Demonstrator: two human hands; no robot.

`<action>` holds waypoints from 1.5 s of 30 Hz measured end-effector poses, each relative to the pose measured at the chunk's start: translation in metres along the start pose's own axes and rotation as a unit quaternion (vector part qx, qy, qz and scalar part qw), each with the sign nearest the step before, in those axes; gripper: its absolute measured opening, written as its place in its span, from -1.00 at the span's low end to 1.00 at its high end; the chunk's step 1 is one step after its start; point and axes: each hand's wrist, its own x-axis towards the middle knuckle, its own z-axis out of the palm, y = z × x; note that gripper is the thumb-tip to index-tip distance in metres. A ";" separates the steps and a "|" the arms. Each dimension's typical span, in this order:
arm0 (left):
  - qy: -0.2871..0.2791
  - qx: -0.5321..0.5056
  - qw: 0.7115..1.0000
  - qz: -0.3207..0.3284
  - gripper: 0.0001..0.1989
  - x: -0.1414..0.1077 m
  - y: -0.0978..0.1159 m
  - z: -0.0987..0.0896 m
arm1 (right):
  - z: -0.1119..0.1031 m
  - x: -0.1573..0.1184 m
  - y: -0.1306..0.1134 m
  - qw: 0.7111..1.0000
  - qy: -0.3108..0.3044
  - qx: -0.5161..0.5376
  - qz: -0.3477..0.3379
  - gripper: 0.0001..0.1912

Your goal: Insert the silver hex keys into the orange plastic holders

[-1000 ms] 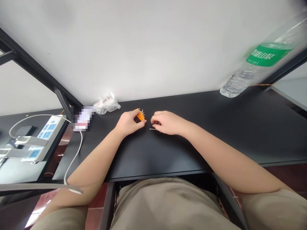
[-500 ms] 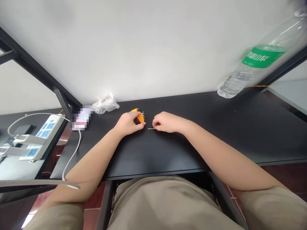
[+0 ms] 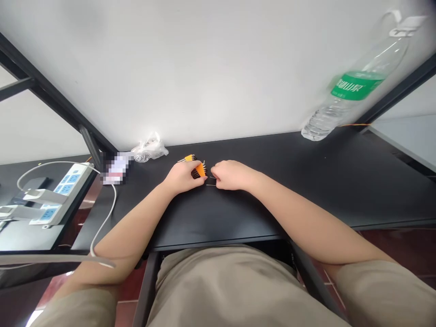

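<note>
My left hand is closed round an orange hex key holder, its thumb and fingers pressed on the sides. Several dark, bent hex keys stick out of the holder. Just to its right, my right hand has its fingers pinched together. A thin metal hex key reaches from those fingertips toward the holder. Below it shows a second thin light rod; whether it is held or lies on the black table I cannot tell.
A clear plastic bag lies by the wall, beside a blurred-out paper. At the right stands a large bottle with a green label. A white power strip with plugs and a cable are at the left.
My right hand has shifted slightly left, nearer the holder, and two thin rods now show by its fingers instead of one. The left hand still grips the holder. The view has shifted slightly.
</note>
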 end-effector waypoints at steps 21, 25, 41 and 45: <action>0.001 -0.014 1.000 0.013 -0.72 -0.002 -0.006 0.001 | -0.009 0.002 0.007 0.990 0.006 0.135 -0.040 -0.94; 0.000 -0.009 1.000 0.013 -0.70 -0.001 -0.006 0.001 | -0.011 0.001 0.006 0.990 0.007 0.128 -0.051 -0.92; -0.003 0.025 1.000 0.005 -0.72 -0.002 -0.004 0.003 | -0.003 0.004 0.007 0.989 0.108 0.057 -0.088 -0.79; 0.018 0.027 0.999 -0.011 -0.72 -0.002 0.000 0.006 | 0.003 0.009 0.007 0.979 0.134 0.106 -0.109 -0.78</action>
